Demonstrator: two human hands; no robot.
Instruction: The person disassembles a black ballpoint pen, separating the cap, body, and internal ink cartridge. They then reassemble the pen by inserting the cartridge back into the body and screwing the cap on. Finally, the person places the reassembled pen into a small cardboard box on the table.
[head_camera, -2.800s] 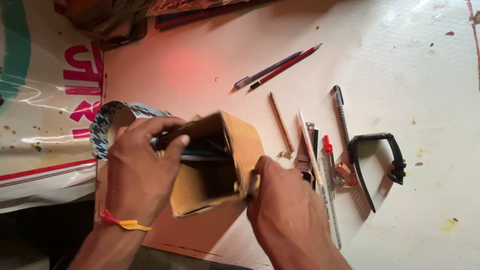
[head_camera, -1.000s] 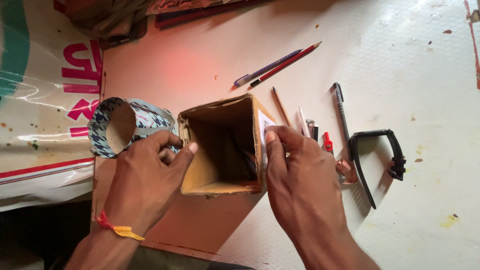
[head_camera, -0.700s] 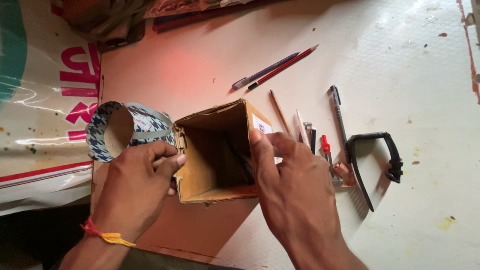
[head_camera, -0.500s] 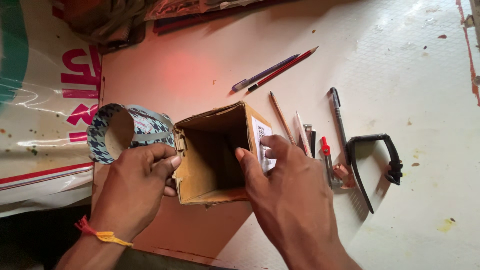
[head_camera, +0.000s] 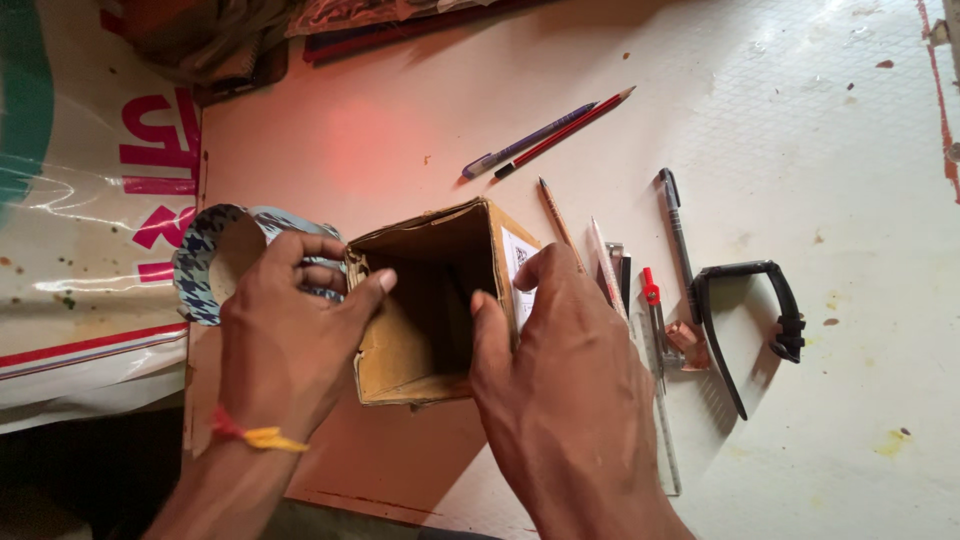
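A small open-topped brown cardboard box (head_camera: 425, 300) stands upright on a brown cardboard sheet (head_camera: 390, 455). My left hand (head_camera: 285, 335) grips its left wall, thumb over the rim. My right hand (head_camera: 560, 385) clasps the right wall, thumb hooked inside the rim and fingers on the outside over a white label. The box's dark inside shows nothing I can make out.
A blue-patterned paper cylinder (head_camera: 215, 260) lies left of the box. To the right lie pens and pencils (head_camera: 545, 135), a clear ruler (head_camera: 640, 355), a red-topped tool (head_camera: 652, 300), a dark pen (head_camera: 678, 235) and a black clamp-shaped tool (head_camera: 745, 320). A printed plastic sack (head_camera: 85, 220) covers the left side.
The box was tipped on its side and has been turned upright. My right thumb has moved over the rim into the box. My left hand keeps hold of the left wall.
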